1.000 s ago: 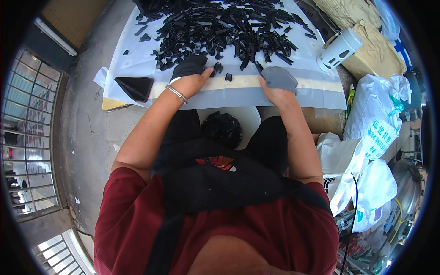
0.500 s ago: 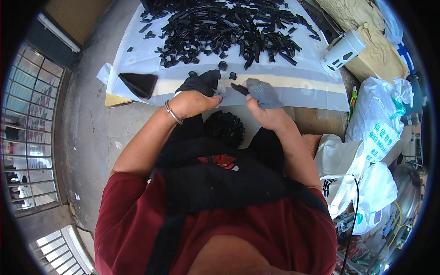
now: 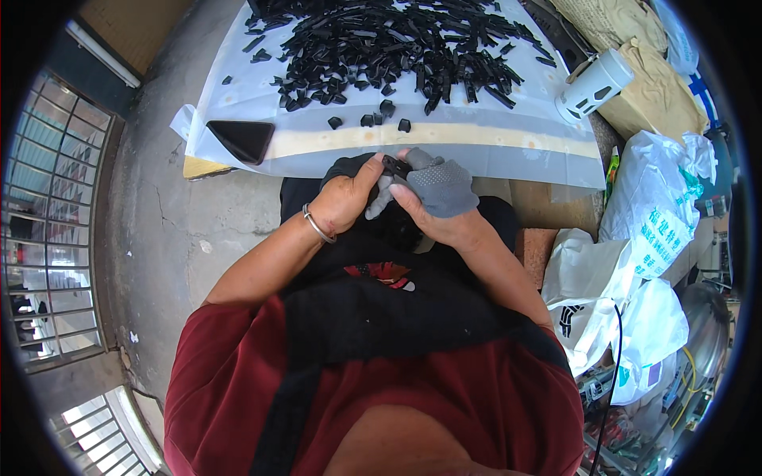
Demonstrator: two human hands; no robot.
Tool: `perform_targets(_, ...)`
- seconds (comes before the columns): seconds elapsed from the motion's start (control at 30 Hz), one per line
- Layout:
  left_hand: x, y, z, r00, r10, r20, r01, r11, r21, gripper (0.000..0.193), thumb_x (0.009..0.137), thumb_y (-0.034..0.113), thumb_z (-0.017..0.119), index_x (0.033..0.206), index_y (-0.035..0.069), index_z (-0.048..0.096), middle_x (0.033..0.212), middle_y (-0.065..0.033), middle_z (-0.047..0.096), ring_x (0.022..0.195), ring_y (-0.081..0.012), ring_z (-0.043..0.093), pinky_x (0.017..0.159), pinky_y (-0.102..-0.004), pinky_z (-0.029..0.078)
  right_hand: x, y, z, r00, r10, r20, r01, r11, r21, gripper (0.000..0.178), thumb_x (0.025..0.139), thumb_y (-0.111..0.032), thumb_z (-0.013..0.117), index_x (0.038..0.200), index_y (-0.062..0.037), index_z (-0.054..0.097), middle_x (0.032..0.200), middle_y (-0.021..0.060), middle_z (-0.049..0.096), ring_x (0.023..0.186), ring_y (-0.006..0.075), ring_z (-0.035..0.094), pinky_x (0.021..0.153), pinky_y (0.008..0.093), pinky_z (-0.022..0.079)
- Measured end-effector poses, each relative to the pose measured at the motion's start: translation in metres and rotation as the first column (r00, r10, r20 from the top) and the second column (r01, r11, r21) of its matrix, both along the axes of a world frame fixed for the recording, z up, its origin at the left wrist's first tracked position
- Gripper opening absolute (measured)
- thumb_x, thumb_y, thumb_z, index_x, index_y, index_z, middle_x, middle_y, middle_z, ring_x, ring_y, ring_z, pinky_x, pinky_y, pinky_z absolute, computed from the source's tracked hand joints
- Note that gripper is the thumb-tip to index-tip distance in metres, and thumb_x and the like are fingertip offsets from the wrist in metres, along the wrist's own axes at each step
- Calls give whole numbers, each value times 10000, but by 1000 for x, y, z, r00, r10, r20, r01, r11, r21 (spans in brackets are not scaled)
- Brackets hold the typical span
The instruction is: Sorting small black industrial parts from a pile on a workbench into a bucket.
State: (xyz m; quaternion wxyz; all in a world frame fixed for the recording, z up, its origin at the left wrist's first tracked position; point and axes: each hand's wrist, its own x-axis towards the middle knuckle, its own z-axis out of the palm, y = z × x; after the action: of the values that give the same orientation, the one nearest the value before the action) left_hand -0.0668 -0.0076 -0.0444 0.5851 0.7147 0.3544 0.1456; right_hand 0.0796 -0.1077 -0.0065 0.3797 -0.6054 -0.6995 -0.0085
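Observation:
Close together in front of my apron, just off the near table edge, both hands are closed round a small dark plastic piece [image 3: 396, 166]. My left hand [image 3: 348, 194], in a black and grey fingerless glove, pinches it with the thumb on top. My right hand [image 3: 441, 190], gloved in grey with dots, grips its other side; the fingertips partly hide the piece. Beyond them, a few loose black pieces [image 3: 405, 125] lie near the table's front. A large heap of black plastic pieces [image 3: 381, 59] spreads over the far part. Below the hands, a dark mass is mostly covered.
A dark phone-like slab [image 3: 243, 140] lies at the left of the sheet-covered table [image 3: 516, 163]. On the right stand a white tumbler [image 3: 594, 86], a brown paper bag [image 3: 655, 95] and white plastic bags [image 3: 647, 198]. A reddish block [image 3: 536, 255] is beside my right forearm.
Both hands have drawn back from the table edge toward my body and come together. The piece from my right hand is now between both hands. Small pieces near the front are uncovered.

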Motion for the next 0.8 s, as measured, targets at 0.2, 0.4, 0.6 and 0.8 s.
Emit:
perform_targets(0.2, 1, 5, 24, 971, -17, 238, 28, 999, -44, 453, 896, 425, 413, 933, 14, 600, 740, -72, 608, 674, -141, 546, 645, -287, 441, 12, -13, 4, 995, -44, 94, 53, 994, -92, 232, 807, -230, 589, 932, -35, 598, 764, 112, 606, 720, 274, 579, 654, 359, 452)
perform_targets(0.4, 3, 1, 33, 971, -127, 200, 69, 960, 272, 412, 919, 358, 377, 914, 4, 586, 767, -116, 612, 697, -224, 578, 663, -311, 451, 9, -10, 6, 983, -38, 178, 62, 989, -131, 200, 796, -222, 586, 900, -52, 603, 775, 92, 614, 724, 280, 574, 648, 372, 451)
perform_targets(0.6, 7, -9, 34, 974, -204, -98, 225, 816, 533, 352, 914, 272, 368, 864, -5, 579, 812, -191, 601, 769, -357, 566, 695, -386, 448, 0, -7, -16, 965, -23, 262, 21, 1000, 9, 199, 785, -216, 569, 914, -67, 599, 871, 100, 601, 805, 284, 555, 691, 396, 427)
perform_targets(0.8, 16, 29, 32, 949, 63, -308, 206, 615, 761, 336, 858, 298, 454, 995, 12, 565, 824, -194, 609, 776, -332, 586, 705, -389, 462, 37, 14, 8, 967, -78, 241, 171, 903, -393, 291, 859, -288, 467, 968, -44, 584, 927, 162, 591, 872, 336, 547, 753, 414, 435)
